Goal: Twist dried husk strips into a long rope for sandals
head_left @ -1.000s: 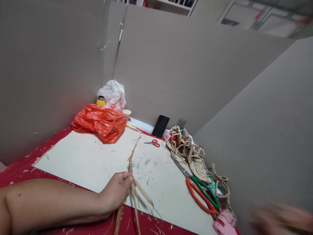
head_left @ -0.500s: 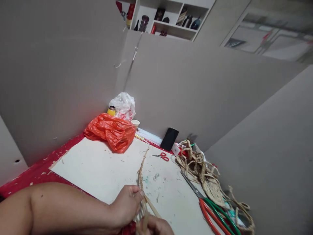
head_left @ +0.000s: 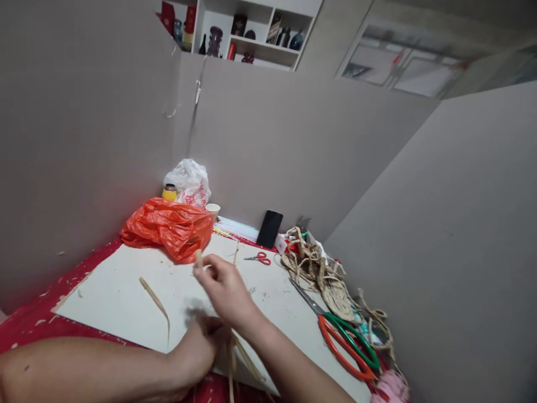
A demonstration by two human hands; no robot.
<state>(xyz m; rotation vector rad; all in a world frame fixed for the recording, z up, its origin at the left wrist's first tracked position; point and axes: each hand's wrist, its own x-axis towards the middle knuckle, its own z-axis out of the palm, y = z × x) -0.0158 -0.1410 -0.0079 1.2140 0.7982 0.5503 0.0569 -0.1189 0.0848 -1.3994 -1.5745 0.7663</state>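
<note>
Straw-coloured strips [head_left: 235, 358] are pinned at the near edge of the white board [head_left: 126, 291], where the left hand [head_left: 201, 344] is clenched around their gathered part. From that grip the loose ends run down toward the person and out of view, so the long axis of the bundle lies near to far, roughly in line with the forearm. The left hand is thus the nearer one, right on the bundle.

Just beyond and slightly above it, the right hand [head_left: 224, 288] is raised over the board, its arm crossing over the left wrist. A short pale piece [head_left: 198, 258] is pinched between its fingertips and stands nearly upright; whether this piece is joined to the held bundle cannot be told, since the hand hides the link.

To the left, apart from both hands, a single thin strip [head_left: 156, 305] lies loose on the board, slanting from far-left to near-right.

Farther right, large scissors [head_left: 342, 333] with orange and green handles lie on the board's edge, blades pointing away, beside a heap of braided cord [head_left: 323, 271]. Small red scissors [head_left: 260, 258] lie beyond the right hand.

At the back, an orange plastic bag [head_left: 168, 226], a white bag [head_left: 188, 182], a yellow jar [head_left: 169, 192], a paper cup [head_left: 212, 209] and a dark phone [head_left: 269, 228] leaning on the grey partition [head_left: 293, 151] are seen.
</note>
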